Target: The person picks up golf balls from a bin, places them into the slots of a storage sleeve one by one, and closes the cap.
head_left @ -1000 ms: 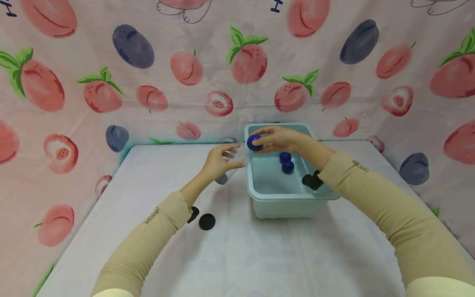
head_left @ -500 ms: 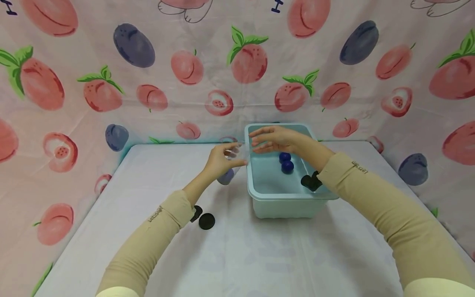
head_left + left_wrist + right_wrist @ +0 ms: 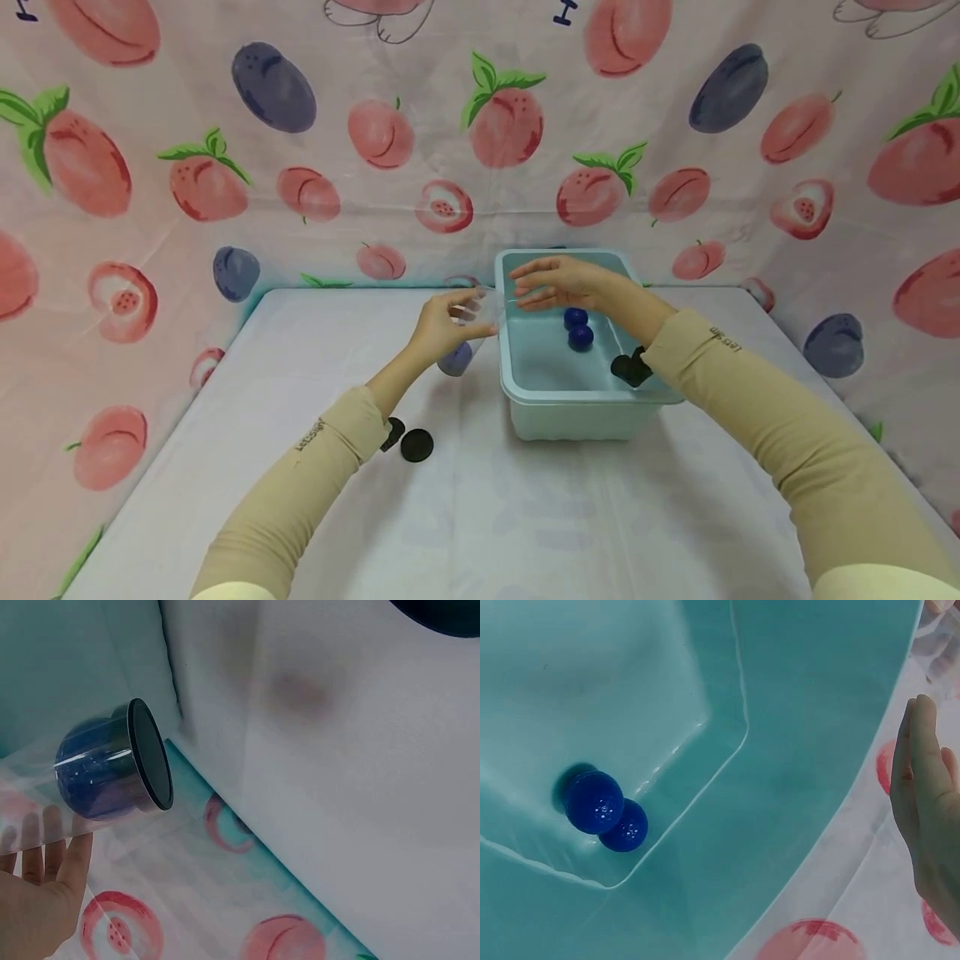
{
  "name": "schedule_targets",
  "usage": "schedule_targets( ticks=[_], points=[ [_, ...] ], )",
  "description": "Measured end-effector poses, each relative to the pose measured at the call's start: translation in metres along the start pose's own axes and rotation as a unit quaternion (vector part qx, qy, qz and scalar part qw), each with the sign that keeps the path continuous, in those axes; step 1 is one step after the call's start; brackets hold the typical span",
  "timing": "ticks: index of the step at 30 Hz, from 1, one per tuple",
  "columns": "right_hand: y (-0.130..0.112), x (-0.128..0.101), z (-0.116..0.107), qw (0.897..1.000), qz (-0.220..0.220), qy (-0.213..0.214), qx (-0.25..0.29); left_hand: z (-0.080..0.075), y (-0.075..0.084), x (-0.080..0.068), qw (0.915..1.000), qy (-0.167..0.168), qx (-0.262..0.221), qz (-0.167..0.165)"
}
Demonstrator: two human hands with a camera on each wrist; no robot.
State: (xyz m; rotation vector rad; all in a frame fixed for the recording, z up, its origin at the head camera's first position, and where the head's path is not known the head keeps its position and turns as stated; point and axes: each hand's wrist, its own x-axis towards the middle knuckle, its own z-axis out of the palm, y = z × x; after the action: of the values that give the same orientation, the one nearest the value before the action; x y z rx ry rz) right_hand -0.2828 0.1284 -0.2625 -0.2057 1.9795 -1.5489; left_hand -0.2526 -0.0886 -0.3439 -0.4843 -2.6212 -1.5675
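A clear tube (image 3: pixel 480 317) is gripped by my left hand (image 3: pixel 439 327), thumb on one side and fingers on the other. It slants, with its upper end by the bin's left rim. Inside its lower end sits a dark blue ball (image 3: pixel 94 769), against a black cap (image 3: pixel 152 754) in the left wrist view. My right hand (image 3: pixel 564 283) hovers over the bin close to the tube's upper end, its fingers extended and holding nothing. Two more blue balls, one (image 3: pixel 576 318) behind the other (image 3: pixel 581 337), lie touching on the bin floor.
The light blue bin (image 3: pixel 577 397) stands at the back, right of the middle of the white-covered table (image 3: pixel 525 533). A black disc (image 3: pixel 417 445) lies on the table near my left sleeve. Behind hangs a fruit-print cloth (image 3: pixel 442 100).
My right hand has let go of a blue ball, and a ball now shows in the tube's lower end. Both hands have otherwise stayed nearly in place.
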Motion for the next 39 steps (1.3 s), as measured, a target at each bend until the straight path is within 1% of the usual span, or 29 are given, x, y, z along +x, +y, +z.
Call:
schedule_targets(
  ticks=[6, 11, 14, 18, 24, 31, 39],
  points=[
    [0.007, 0.003, -0.007, 1.000, -0.001, 0.000, -0.016, -0.003, -0.006, -0.005, 0.9998, 0.007, 0.002, -0.018],
    [0.011, 0.005, -0.015, 1.000, 0.003, 0.006, -0.008, -0.008, -0.012, -0.007, 0.9996, 0.016, 0.001, -0.025],
    [0.013, 0.005, -0.019, 1.000, 0.015, 0.010, -0.002, -0.011, -0.015, -0.009, 0.9993, 0.018, 0.005, -0.031],
    [0.019, 0.006, -0.025, 0.999, 0.025, 0.014, -0.017, -0.015, -0.019, -0.011, 0.9992, 0.020, 0.006, -0.033],
    [0.027, 0.009, -0.036, 0.999, 0.024, 0.017, -0.036, -0.022, -0.024, -0.015, 0.9989, 0.025, 0.007, -0.040],
    [0.031, 0.012, -0.043, 0.997, 0.041, 0.025, -0.058, -0.029, -0.028, -0.019, 0.9977, 0.030, 0.005, -0.060],
    [0.038, 0.019, -0.049, 0.994, 0.061, 0.023, -0.085, -0.032, -0.032, -0.024, 0.9973, 0.032, 0.004, -0.066]
  ],
)
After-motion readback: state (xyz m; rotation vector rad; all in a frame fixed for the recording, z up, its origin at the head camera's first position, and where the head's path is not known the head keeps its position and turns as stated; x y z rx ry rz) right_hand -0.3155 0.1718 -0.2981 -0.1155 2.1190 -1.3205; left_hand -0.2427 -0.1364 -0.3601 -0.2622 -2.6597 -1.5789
